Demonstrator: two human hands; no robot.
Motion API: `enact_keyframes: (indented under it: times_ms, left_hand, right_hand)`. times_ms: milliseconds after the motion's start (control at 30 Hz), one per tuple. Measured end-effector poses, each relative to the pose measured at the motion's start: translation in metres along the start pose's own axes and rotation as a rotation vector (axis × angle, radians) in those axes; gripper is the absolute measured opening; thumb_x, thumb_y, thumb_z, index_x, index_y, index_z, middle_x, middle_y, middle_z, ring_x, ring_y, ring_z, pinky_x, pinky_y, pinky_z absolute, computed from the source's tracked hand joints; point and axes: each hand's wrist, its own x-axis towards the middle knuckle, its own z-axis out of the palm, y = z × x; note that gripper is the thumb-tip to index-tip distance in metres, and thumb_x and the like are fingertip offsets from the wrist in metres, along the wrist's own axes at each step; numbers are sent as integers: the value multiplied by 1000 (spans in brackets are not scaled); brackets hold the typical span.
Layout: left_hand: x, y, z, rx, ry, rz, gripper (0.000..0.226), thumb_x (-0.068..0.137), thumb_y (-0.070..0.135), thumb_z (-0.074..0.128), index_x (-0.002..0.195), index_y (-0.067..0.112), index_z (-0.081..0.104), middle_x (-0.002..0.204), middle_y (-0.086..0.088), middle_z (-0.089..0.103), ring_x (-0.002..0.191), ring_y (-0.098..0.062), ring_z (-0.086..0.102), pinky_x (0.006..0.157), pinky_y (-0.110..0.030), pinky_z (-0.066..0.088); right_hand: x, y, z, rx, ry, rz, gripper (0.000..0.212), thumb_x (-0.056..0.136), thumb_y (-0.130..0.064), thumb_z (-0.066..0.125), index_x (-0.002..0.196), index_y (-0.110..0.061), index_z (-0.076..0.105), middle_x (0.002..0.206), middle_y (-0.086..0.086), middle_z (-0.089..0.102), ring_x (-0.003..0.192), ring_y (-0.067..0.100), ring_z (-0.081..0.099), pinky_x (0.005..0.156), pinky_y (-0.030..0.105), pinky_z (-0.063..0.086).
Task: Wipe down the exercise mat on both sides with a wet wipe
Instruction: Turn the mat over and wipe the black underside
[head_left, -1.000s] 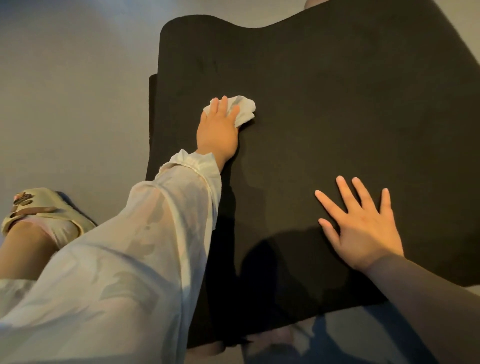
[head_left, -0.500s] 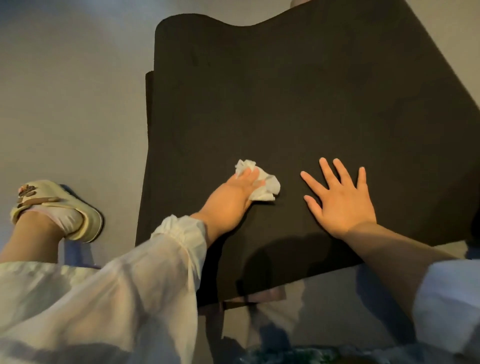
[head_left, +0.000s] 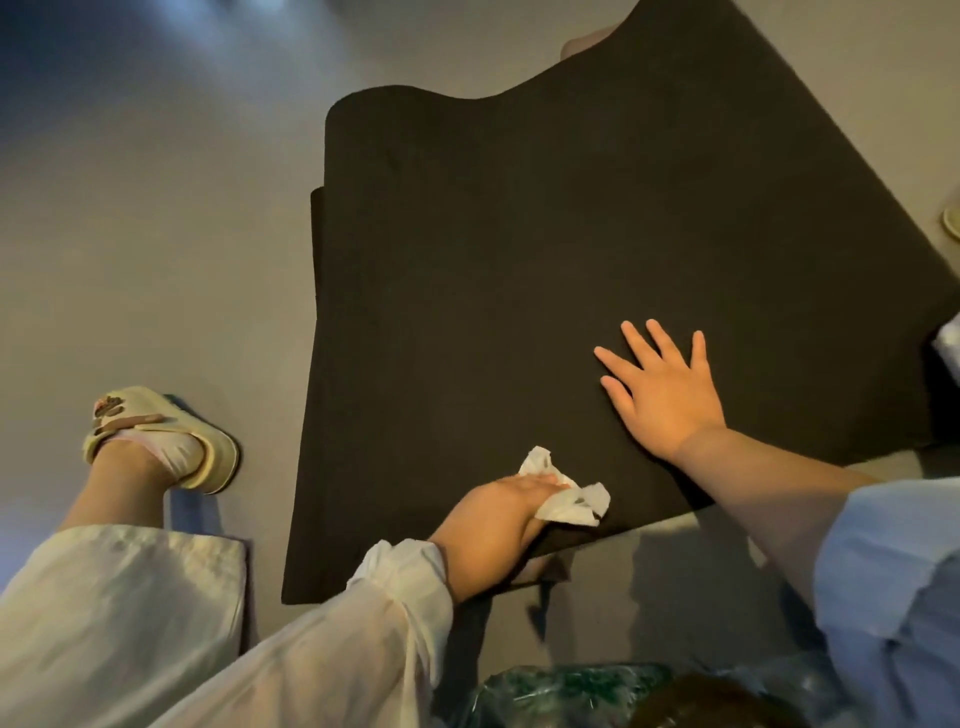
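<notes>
From the head camera, looking down: a black mat (head_left: 519, 291) lies spread on a grey floor (head_left: 156, 234), its far edge wavy and lifted in a curl, and a second dark layer shows just past its left edge. Its near edge runs slantwise from lower left up to the right.

The left hand (head_left: 488, 530) sits at that near edge, palm down on a crumpled white wipe (head_left: 569, 499). The fingers lie over the wipe and press it against the mat; the wipe bunches out beyond the fingertips, with some dark smudges on it. The fingers seem to curl a little round the wad, though the angle makes this hard to judge. A loose white sleeve (head_left: 400, 577) with a gathered cuff covers that arm to the wrist.

The right hand (head_left: 665, 395) lies flat on the mat, up and right of the wipe and apart from it, fingers straight and spread, holding nothing. Its forearm is bare, with a pale blue sleeve (head_left: 893, 582) pushed up near the elbow.

On the floor left of the mat stands a foot in a cream sandal (head_left: 166, 441) with brown straps, over a pale sock; a light trouser leg shows below it. At the bottom edge lies something green and shiny (head_left: 561, 691), too blurred to name.
</notes>
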Motion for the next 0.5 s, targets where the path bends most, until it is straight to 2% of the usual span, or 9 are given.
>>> enact_keyframes:
  times_ms: [67, 200, 267, 300, 400, 500]
  left_hand:
    - [7, 1, -13, -101, 57, -73, 21, 95, 18, 53, 113, 17, 65, 113, 0, 64, 107, -9, 58, 96, -23, 42]
    - [46, -1, -42, -178, 304, -173, 18, 95, 16, 49, 97, 10, 66, 101, -5, 66, 97, -14, 60, 83, -18, 43]
    - [71, -7, -59, -159, 374, -227, 20, 96, 16, 43, 91, 15, 63, 94, 0, 63, 94, -16, 59, 76, -15, 37]
    - [84, -9, -66, -174, 396, -248, 21, 97, 14, 43, 90, 17, 63, 93, 2, 62, 93, -16, 60, 77, -16, 37]
    - [120, -17, -81, -205, 434, -299, 24, 99, 19, 40, 94, 15, 63, 97, -3, 64, 89, -12, 59, 81, -23, 41]
    - [153, -23, -89, -141, 457, -338, 29, 102, 30, 35, 95, 16, 60, 83, 8, 56, 76, -1, 51, 68, -14, 35]
  right_hand:
    - [-2, 1, -3, 46, 6, -11, 51, 96, -49, 11, 145, -41, 23, 158, -3, 12, 146, 23, 0, 113, 55, -4]
    - [-9, 17, -7, 80, -10, -108, 50, 98, -47, 15, 146, -37, 24, 158, -4, 13, 146, 18, 3, 115, 48, -2]
    - [-14, 32, -11, 45, -5, -145, 52, 97, -48, 15, 146, -35, 26, 157, -3, 17, 145, 17, 9, 116, 43, 2]
    - [-19, 41, -13, 8, 10, -140, 55, 95, -49, 13, 146, -34, 29, 157, -2, 20, 145, 19, 13, 116, 43, 4]
    - [-34, 62, -16, -81, 1, 0, 61, 94, -54, 7, 143, -34, 36, 153, 5, 30, 142, 27, 23, 114, 51, 11]
    - [-41, 70, -9, -73, -33, 111, 62, 92, -58, -2, 146, -40, 22, 155, 6, 25, 144, 28, 16, 112, 56, 7]
